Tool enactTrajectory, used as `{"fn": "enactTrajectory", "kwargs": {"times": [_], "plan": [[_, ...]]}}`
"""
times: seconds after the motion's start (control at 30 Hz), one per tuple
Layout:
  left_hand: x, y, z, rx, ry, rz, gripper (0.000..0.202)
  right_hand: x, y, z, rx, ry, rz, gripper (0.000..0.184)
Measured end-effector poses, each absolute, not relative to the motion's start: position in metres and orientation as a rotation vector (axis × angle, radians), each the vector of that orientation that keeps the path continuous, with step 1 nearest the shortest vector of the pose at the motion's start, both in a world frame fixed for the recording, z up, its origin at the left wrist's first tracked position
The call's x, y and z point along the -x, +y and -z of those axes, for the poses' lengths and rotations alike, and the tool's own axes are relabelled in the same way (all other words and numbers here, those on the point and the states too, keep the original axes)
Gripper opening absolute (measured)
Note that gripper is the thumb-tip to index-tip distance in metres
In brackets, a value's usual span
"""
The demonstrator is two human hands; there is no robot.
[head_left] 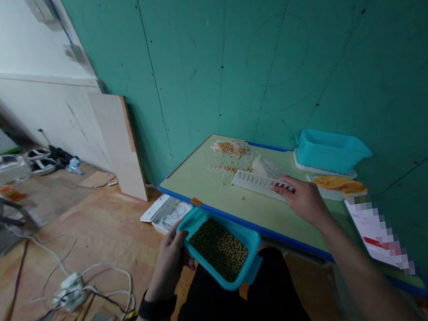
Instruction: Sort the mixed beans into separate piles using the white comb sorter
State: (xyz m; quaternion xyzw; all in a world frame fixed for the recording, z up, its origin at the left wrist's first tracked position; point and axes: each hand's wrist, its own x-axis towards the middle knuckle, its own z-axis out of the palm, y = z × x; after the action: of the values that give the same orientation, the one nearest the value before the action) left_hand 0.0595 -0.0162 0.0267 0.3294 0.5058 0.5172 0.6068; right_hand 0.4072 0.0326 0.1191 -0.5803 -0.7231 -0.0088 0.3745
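I see the green wall [198, 55] filling most of my view, with the pale desk [190, 180] set against it. Past the desk's near edge, above the person's lap, is the blue tub [250, 237]; the left grip [174, 252] is closed around its left end, thumb on the rim. A second blue tub [329, 153] stands by the wall on the desk's far side. The right grip [303, 199] pinches one end of a white slotted strip [255, 182], which reaches left over the desktop; I cannot tell whether it touches the surface. Just right of that grip lies an orange-yellow item [340, 183]. Beyond the strip are a whitish heap [266, 167] and a scattered pile of tan beans [232, 148]. Smallest of all, dark green beans [210, 244] and pale beans [233, 249] share the held tub, the pale ones toward its right side.
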Motion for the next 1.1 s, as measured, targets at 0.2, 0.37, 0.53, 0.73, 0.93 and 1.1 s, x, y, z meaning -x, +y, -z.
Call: {"fn": "enactTrajectory", "kwargs": {"times": [0.2, 0.37, 0.53, 0.73, 0.93, 1.1], "plan": [[-0.062, -0.016, -0.026, -0.735, 1.195, -1.192, 0.076, -0.407, 0.026, -0.118, 1.379, -1.937, -0.021, 0.026], [-0.063, -0.016, -0.026, -0.755, 1.172, -1.195, 0.076, -0.399, -0.005, -0.119, 1.298, -1.985, -0.063, 0.018], [-0.065, -0.016, -0.027, -0.755, 1.177, -1.197, 0.081, -0.374, -0.04, -0.112, 1.208, -2.044, -0.032, 0.027], [-0.065, -0.017, -0.028, -0.768, 1.174, -1.194, 0.075, -0.352, -0.051, -0.113, 1.132, -2.057, -0.003, 0.023], [-0.063, -0.014, -0.03, -0.776, 1.172, -1.2, 0.076, -0.364, 0.014, -0.119, 1.371, -1.836, 0.076, 0.02], [-0.06, -0.013, -0.029, -0.763, 1.212, -1.181, 0.082, -0.368, 0.051, -0.117, 1.458, -1.874, 0.121, 0.026]]}}
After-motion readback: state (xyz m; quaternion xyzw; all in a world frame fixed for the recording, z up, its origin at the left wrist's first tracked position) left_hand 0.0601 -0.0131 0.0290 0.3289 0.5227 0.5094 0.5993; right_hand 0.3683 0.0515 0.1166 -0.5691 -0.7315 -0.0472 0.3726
